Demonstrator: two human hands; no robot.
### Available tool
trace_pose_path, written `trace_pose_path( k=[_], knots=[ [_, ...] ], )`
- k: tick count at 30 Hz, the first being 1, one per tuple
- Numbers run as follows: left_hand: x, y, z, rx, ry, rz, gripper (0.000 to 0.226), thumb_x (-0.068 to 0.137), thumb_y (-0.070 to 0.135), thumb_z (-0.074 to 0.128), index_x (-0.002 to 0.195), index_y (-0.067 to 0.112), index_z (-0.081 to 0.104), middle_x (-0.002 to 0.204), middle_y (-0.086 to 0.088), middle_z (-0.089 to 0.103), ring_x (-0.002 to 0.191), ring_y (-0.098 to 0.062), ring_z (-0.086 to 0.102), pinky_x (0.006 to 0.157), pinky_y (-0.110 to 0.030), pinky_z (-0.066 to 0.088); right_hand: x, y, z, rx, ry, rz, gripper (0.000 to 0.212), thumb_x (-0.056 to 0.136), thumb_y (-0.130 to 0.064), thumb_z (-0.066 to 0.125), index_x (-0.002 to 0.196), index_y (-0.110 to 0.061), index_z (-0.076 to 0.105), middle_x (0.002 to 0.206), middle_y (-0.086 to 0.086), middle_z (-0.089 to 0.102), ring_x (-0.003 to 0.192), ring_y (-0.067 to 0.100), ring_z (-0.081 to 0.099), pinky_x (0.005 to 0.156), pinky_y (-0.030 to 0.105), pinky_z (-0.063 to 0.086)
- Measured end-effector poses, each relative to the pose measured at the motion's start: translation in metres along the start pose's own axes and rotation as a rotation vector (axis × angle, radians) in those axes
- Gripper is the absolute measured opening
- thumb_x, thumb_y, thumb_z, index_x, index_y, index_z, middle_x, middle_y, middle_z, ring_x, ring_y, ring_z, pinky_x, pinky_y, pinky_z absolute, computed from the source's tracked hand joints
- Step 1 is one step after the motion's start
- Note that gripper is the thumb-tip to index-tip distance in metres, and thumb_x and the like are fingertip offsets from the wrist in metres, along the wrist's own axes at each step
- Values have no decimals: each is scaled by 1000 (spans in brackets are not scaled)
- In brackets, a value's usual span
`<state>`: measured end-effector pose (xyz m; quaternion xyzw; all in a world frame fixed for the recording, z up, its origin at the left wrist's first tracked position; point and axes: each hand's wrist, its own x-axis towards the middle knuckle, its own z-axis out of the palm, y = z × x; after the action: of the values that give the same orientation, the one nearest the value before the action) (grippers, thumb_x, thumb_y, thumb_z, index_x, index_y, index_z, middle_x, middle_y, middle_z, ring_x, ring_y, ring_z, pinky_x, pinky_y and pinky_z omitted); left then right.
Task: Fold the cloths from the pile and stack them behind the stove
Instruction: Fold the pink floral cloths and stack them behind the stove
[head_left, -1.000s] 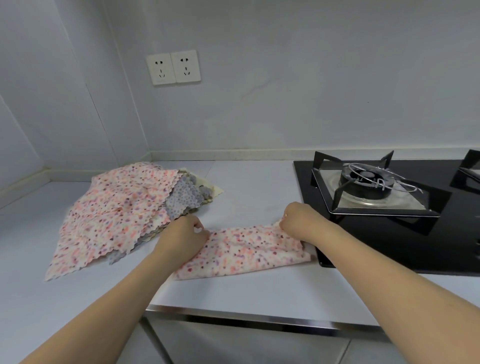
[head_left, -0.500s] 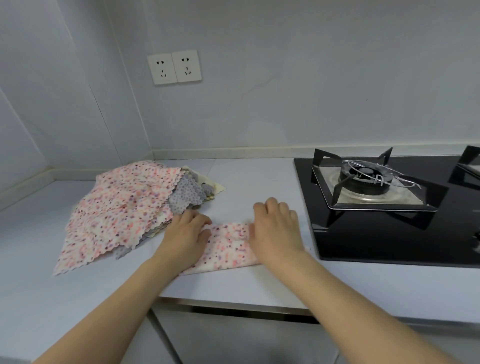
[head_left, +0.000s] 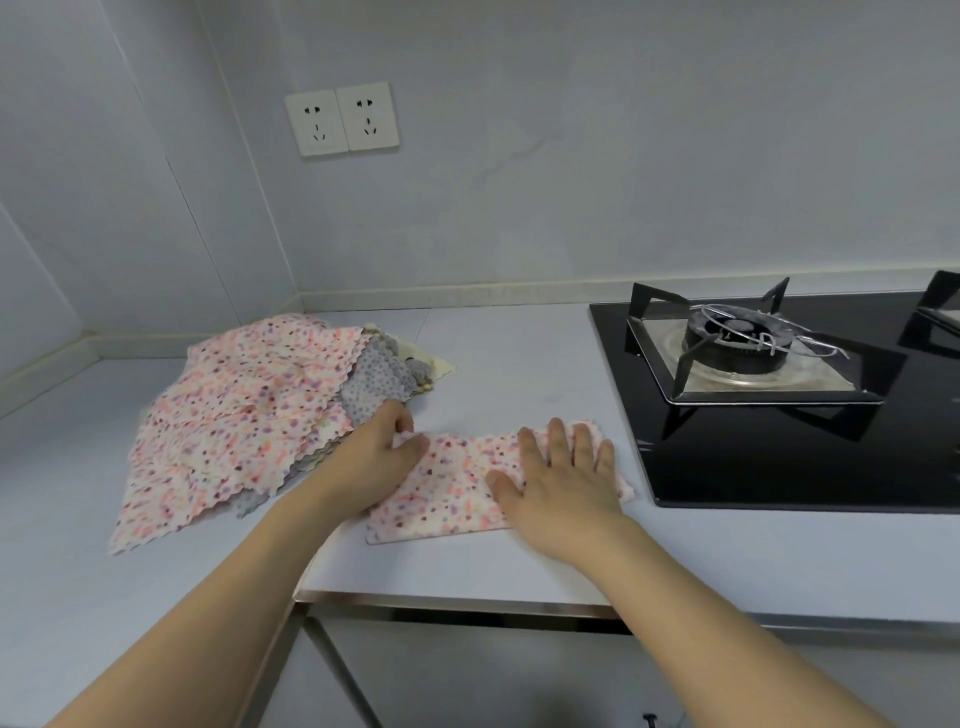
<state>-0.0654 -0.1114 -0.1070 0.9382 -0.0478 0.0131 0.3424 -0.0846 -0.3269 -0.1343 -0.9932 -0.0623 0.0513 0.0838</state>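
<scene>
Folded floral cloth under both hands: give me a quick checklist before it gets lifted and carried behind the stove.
1. Folded cloth lies flat on the counter: ok.
2. Right hand presses flat on it, fingers straight: ok.
3. Left hand grips its left end: cannot tell, fingers curled at the edge.
4. Cloth clear of the stove: ok, just beside its glass edge.
5. Strip behind the stove free for stacking: cannot tell, barely visible.
6. Pile apart from the folded cloth: ok, though the left hand touches it.
</scene>
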Motion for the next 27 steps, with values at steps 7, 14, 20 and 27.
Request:
trace_pose_path(
  k=[7, 14, 20, 27],
  knots=[
    [-5, -2, 0, 83, 25, 97, 7, 100, 25, 45, 105, 27, 50, 78, -2, 54, 58, -12, 48, 54, -25, 37, 15, 20, -18, -52, -49, -99, 71, 95, -64, 12, 154, -29, -5, 160, 5, -19, 145, 28, -22, 115, 50, -17],
    [-10, -17, 5, 228, 126, 211, 13, 101, 19, 44, 101, 21, 57, 76, -1, 61, 66, -16, 56, 65, -39, 49, -11, -44, 2, 32, 64, -3, 71, 95, -60, 15, 154, -22, 1, 161, 6, -8, 146, 33, -10, 110, 66, -7],
    [-3, -19, -7, 237, 42, 144, 17, 101, 20, 44, 97, 24, 60, 85, 4, 63, 67, -5, 56, 62, -24, 42, -5, -41, 8, -20, 6, 26, 80, 88, -71, 11, 153, -27, -4, 160, 5, -17, 144, 35, -22, 101, 73, -14],
    [-6, -26, -31, -230, -100, -52, 28, 100, 12, 44, 85, 16, 67, 68, -8, 56, 54, -17, 54, 57, -28, 40, -6, -41, 10, -18, 40, 17, 79, 89, -70, 11, 153, -27, -3, 160, 5, -15, 144, 34, -20, 102, 73, -14]
  ],
)
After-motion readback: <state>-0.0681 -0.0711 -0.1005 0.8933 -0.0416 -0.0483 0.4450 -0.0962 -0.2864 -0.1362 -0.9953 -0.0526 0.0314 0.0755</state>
